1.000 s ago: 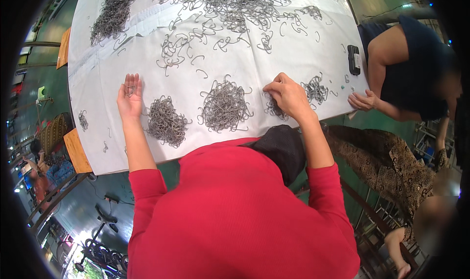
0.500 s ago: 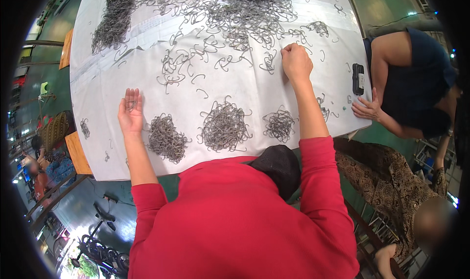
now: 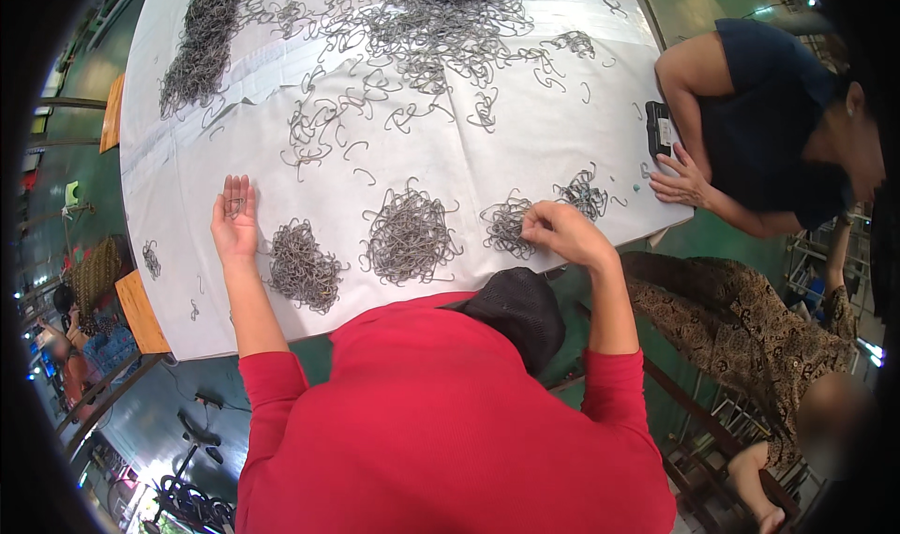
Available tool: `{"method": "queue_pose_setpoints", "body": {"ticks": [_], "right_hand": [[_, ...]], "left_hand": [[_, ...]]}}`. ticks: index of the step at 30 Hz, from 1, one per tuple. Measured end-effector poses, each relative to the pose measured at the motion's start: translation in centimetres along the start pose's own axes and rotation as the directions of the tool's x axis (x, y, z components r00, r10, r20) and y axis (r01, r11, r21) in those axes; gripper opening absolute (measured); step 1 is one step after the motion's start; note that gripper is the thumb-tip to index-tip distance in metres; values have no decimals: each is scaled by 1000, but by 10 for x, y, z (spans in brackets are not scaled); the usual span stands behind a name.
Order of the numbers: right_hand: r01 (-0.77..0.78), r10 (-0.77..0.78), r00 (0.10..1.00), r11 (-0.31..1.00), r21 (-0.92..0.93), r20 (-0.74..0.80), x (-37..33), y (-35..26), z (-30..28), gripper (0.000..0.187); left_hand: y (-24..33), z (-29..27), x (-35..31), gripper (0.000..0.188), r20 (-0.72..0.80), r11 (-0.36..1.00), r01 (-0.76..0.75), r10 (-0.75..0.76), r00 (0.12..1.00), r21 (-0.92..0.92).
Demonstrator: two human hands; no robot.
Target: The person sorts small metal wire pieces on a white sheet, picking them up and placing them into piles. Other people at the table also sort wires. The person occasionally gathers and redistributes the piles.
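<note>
My left hand (image 3: 237, 220) is turned palm up over the left part of the table, fingers stretched upward. Across it lies a bent wire hook (image 3: 234, 203), possibly more than one. My right hand (image 3: 569, 234) is at the right, thumb and fingertips pinched together at the edge of a small pile of wire hooks (image 3: 507, 226); whatever the fingertips hold is hidden. Two larger piles sit between my hands: a middle hook pile (image 3: 410, 234) and a left hook pile (image 3: 305, 267). Just beyond my right hand is another small hook pile (image 3: 583, 195).
A white-covered table (image 3: 525, 159) carries scattered hooks (image 3: 441, 51) and a long dark heap of hooks (image 3: 202, 46) at the far left. At the right edge a co-worker's hand (image 3: 682, 178) rests beside a black case (image 3: 659, 129). Another person in patterned clothes (image 3: 741, 328) is behind.
My right hand has come back from the scattered hooks to the small pile near me. The left stays palm up with its hook. The view has shifted slightly.
</note>
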State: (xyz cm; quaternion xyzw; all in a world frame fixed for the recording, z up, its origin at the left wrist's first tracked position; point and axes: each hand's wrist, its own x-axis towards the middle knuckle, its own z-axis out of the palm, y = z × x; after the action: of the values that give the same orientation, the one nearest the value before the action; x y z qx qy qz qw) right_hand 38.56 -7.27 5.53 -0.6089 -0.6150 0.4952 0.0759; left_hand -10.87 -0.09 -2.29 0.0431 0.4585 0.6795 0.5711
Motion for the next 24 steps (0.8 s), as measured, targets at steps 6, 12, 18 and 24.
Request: {"method": "queue_pose_setpoints", "body": {"ticks": [6, 12, 18, 24], "right_hand": [[83, -142, 914, 982, -168, -381, 61, -10, -28, 19], [0, -173, 898, 919, -393, -406, 106, -24, -23, 24], [-158, -73, 795, 934, -322, -602, 105, -13, -46, 22], [30, -166, 840, 965, -261, -517, 105, -16, -27, 16]], "left_hand": [[2, 1, -2, 37, -24, 999, 9, -10, 1000, -38], [-2, 7, -6, 36, -50, 999, -12, 10, 999, -37], [1, 9, -8, 37, -79, 1000, -13, 12, 997, -13], [1, 4, -4, 36, -53, 1000, 0, -1, 999, -22]]}}
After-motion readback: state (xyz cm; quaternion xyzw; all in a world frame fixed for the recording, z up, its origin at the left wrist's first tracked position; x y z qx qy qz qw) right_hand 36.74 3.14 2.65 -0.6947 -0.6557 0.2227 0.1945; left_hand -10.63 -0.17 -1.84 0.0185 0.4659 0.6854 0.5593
